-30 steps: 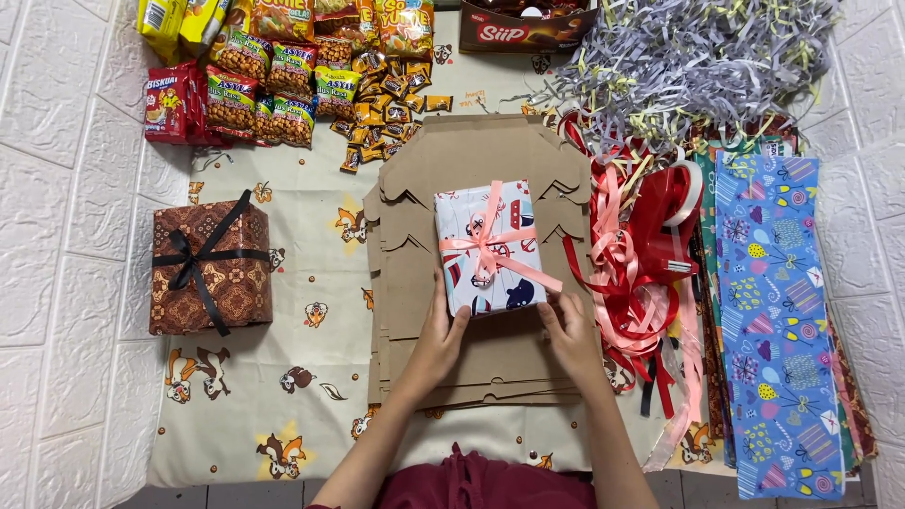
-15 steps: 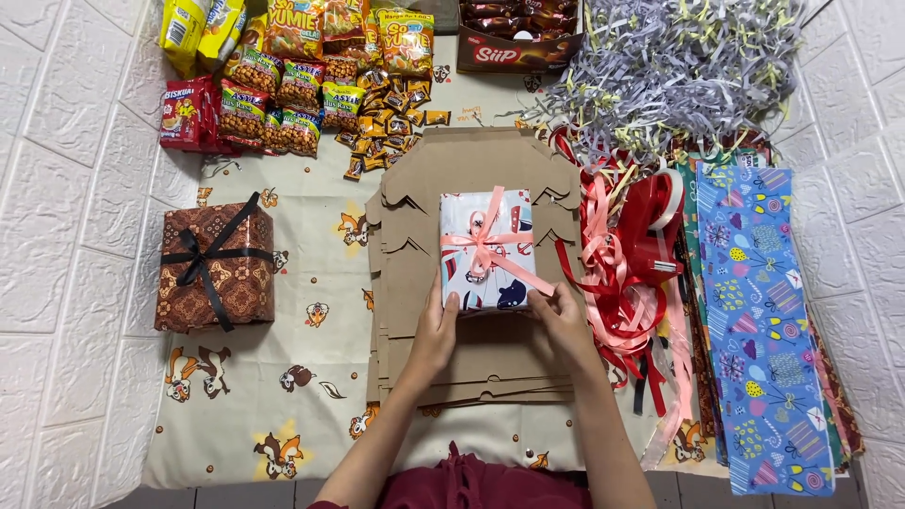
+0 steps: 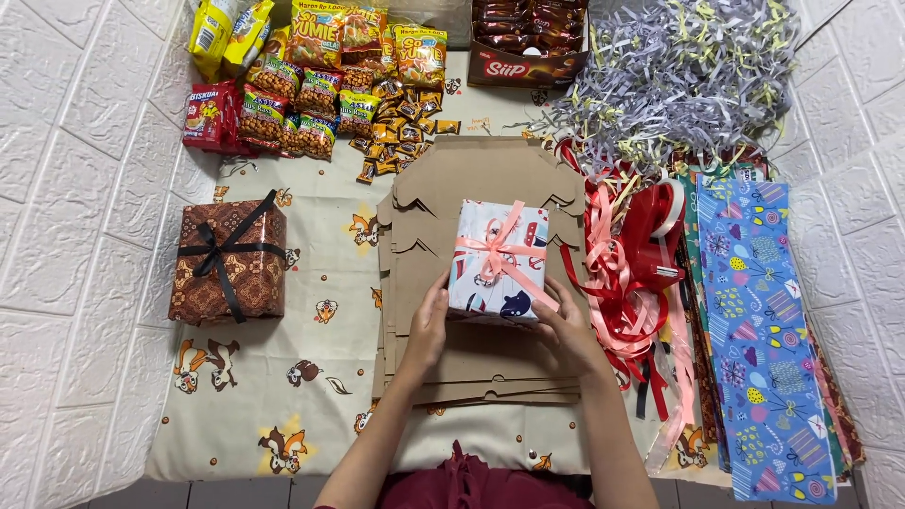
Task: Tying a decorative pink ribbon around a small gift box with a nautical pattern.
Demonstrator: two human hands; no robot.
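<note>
We look down on a small gift box (image 3: 500, 259), wrapped in white paper printed with red and navy shapes and tied with a salmon-pink ribbon (image 3: 497, 253) knotted in a bow on top, one tail trailing toward 4 o'clock. The box sits near the centre of our view on a stack of flat brown cardboard cutouts (image 3: 471, 358). Our left hand (image 3: 429, 325) grips the box's near-left corner, fingers curled against its side; our right hand (image 3: 566, 325) clasps the near-right corner, thumb touching the box's edge beside the ribbon tail. At 9 o'clock, well apart, stands a larger gift box in brown patterned paper (image 3: 229, 262) tied with black ribbon. At 11 o'clock lie heaps of snack packets (image 3: 302, 94) in red, green and yellow, with small wrapped sweets (image 3: 401, 127) spilling toward the cardboard. At 12 o'clock is an open brown carton of bars (image 3: 528, 42), and at 1 o'clock a mound of grey and pale-yellow shredded paper (image 3: 679, 71). Just beside the right hand, at 3 o'clock, is a tangle of red and pink ribbons (image 3: 627, 273) with a red tape dispenser (image 3: 655, 231) on top, then blue patterned wrapping sheets (image 3: 768, 330). Everything rests on a cream cloth printed with cartoon chipmunks (image 3: 273, 377).
</note>
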